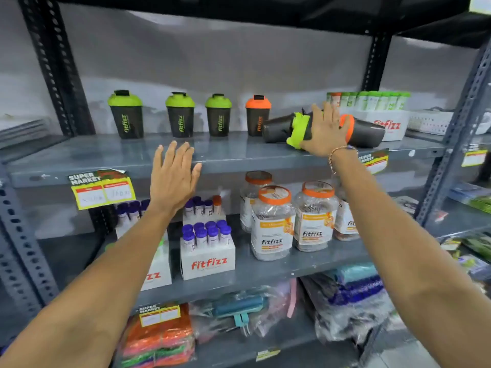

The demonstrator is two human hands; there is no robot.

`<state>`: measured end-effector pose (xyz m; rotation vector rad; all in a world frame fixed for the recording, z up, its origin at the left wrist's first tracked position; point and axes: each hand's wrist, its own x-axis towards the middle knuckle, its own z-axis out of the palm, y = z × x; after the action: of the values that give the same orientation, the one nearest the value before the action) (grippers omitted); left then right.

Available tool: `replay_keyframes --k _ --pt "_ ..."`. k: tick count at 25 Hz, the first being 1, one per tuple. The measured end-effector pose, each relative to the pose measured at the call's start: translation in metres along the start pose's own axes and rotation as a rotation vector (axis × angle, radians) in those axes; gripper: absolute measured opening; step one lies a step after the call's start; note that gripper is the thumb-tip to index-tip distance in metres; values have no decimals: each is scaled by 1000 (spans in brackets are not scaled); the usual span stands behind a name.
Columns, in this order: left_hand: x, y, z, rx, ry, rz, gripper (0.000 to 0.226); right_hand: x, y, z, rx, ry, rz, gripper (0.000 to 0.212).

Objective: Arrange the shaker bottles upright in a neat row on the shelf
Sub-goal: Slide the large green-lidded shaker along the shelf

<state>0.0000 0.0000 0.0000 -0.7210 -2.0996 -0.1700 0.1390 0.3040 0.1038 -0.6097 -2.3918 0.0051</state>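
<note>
Several dark shaker bottles stand upright in a row on the grey shelf (111, 158): three with green lids (125, 115) (180, 115) (218, 116) and one with an orange lid (257, 116). To their right two shakers lie on their sides, a green-lidded one (281, 128) and an orange-lidded one (368, 132). My right hand (325, 131) is spread flat over the spot where the two lying bottles meet, fingers apart, not gripping. My left hand (174, 179) hovers open in front of the shelf edge, holding nothing.
A white Fitfizz box of green tubes (382, 120) and a white basket (427, 122) stand at the shelf's right end. Lower shelves hold clear jars (272, 224), boxes of purple-capped tubes (207, 251) and bagged goods. Perforated metal uprights (53, 65) frame the rack.
</note>
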Motion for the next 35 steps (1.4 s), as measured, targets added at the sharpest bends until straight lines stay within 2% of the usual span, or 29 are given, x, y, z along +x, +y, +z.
replay_keyframes --k 2,4,8,15,18,22,27,32,35 --pt "2 -1 -2 13 24 11 47 9 9 -8 -133 -136 7 94" --pt "1 -2 -1 34 80 20 43 22 19 -12 -189 -192 6 88" --pt "-2 -2 1 53 113 35 39 32 18 -10 -146 -220 -83 75" --pt "-5 -9 -12 96 19 84 47 26 -15 -7 -86 -148 -180 77" --pt "-10 -20 -22 149 -47 90 49 19 -46 -7 37 -77 -217 81" --pt "-23 -58 -40 192 -100 76 54 5 -107 -4 332 -83 -227 95" --pt "-55 -139 -62 251 -94 -3 55 -10 -200 11 611 -64 -216 72" --pt "-83 -201 -64 214 -43 -98 63 -36 -298 20 862 -144 -206 75" --pt "-84 -201 -52 138 28 -159 56 -52 -345 32 1058 -211 -152 73"
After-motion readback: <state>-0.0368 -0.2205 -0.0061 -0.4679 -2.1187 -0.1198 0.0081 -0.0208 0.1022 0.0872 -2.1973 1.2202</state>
